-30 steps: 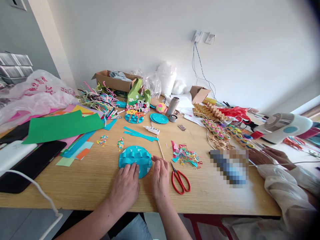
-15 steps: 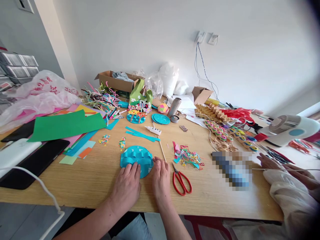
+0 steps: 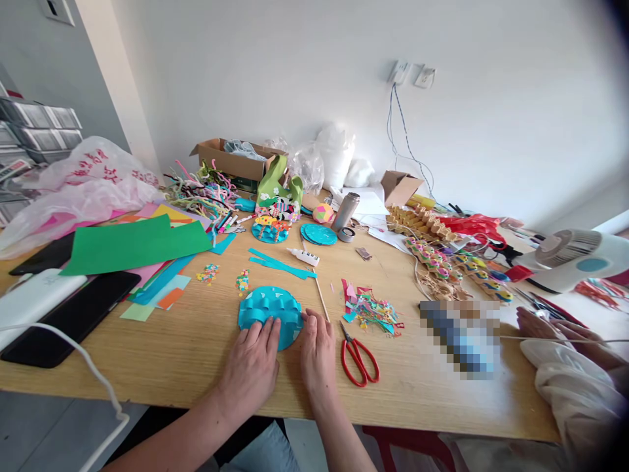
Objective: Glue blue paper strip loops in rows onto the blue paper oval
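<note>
A round blue paper disc [image 3: 282, 294] lies on the table before me, with a wavy, looped blue paper strip [image 3: 265, 307] across it. My left hand [image 3: 254, 357] rests on the disc's lower left, fingers stretched out and pressing on the strip. At the disc's right edge, my right hand [image 3: 318, 347] has its fingers closed on the strip's end; the fingertips are partly hidden. Red-handled scissors [image 3: 360, 360] lie just right of that hand. A thin wooden stick [image 3: 322, 296] and a white glue bottle [image 3: 303, 256] lie beyond, beside flat blue paper strips [image 3: 280, 265].
Coloured paper sheets [image 3: 137, 246] and a black phone [image 3: 71, 321] lie at left. Paper scraps [image 3: 371, 308] are heaped right of the stick. Finished-looking blue discs [image 3: 318, 234], a steel flask [image 3: 346, 210] and a fan [image 3: 570, 259] stand farther back. Another person's hands [image 3: 540, 324] are at far right.
The whole view has shifted slightly, so things sit a little farther right. Both my hands keep nearly the same places on the blue disc.
</note>
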